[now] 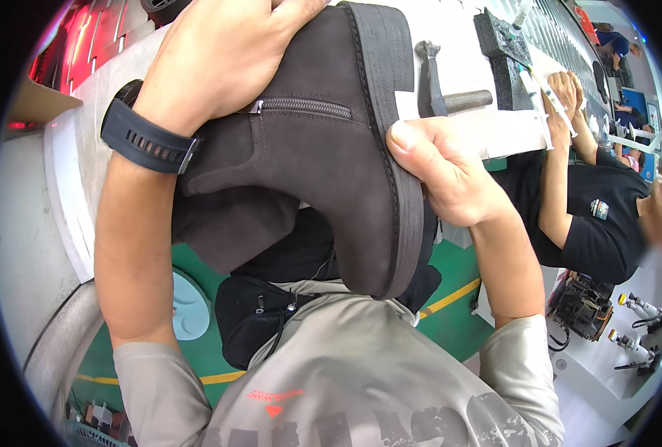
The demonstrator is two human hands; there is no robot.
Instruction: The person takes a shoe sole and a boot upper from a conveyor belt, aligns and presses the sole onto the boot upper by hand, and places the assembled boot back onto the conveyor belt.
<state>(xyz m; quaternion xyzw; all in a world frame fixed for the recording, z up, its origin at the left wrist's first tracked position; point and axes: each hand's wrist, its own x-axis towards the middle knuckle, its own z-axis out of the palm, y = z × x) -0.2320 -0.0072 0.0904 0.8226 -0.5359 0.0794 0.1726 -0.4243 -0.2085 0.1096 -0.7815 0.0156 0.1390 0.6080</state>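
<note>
A dark grey-brown suede ankle boot with a side zip and a thick dark sole (309,149) fills the middle of the view, raised close to the camera above the person's lap, its sole edge turned to the right and its shaft opening to the lower left. The left hand (227,52) lies over the top of the boot's upper near the zip, fingers wrapped round the far side, clasping it; a black strap watch (148,139) sits on that wrist. The right hand (443,175) grips the sole from the right, its thumb pressed flat on the sole's edge. Below the boot, nearer the body, come a grey printed shirt (361,372) and a small black pouch (253,316) at the waist. Beyond the boot, a white table (457,37) runs to the far right. On it lie a metal hammer with a round head (439,89) and a dark grey block (506,56). To the right, another person in a black shirt (595,223) sits at the table, hands raised. A green floor with a yellow line (454,294) shows underneath.
</note>
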